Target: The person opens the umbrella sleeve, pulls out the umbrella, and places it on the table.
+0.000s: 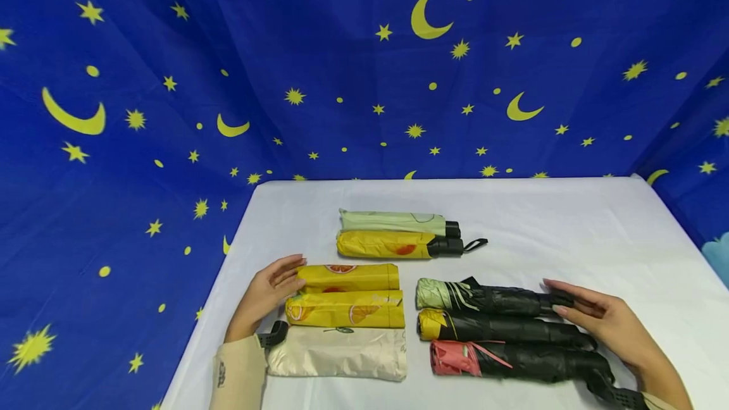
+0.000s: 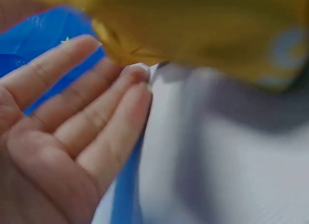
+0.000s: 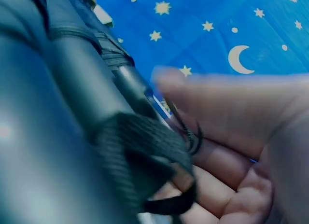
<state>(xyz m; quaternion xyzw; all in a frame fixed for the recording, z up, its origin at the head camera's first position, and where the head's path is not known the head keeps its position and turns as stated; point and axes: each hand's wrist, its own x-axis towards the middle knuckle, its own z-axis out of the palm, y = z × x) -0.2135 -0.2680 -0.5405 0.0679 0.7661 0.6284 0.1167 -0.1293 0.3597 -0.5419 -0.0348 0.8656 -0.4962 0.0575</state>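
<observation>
At the table's left, two yellow umbrella sleeves printed with orange slices, the far one (image 1: pixel 364 277) and the middle one (image 1: pixel 353 310), lie above a cream umbrella sleeve (image 1: pixel 342 353). My left hand (image 1: pixel 267 293) is at their left ends, fingers fairly straight beside the far yellow sleeve. Three folded black umbrellas lie on the right: one with a green end (image 1: pixel 501 300), one with a yellow end (image 1: pixel 507 326), one with a red end (image 1: pixel 512 359). My right hand (image 1: pixel 609 321) has its thumb and extended fingers about the green-ended umbrella's handle; whether they touch it I cannot tell.
Behind, a pale green sleeved umbrella (image 1: pixel 393 221) and a yellow sleeved umbrella (image 1: pixel 387 245) lie side by side, black handles to the right. All rest on a white-covered table (image 1: pixel 569 226). A blue star-and-moon curtain (image 1: pixel 353 68) hangs at the back and sides.
</observation>
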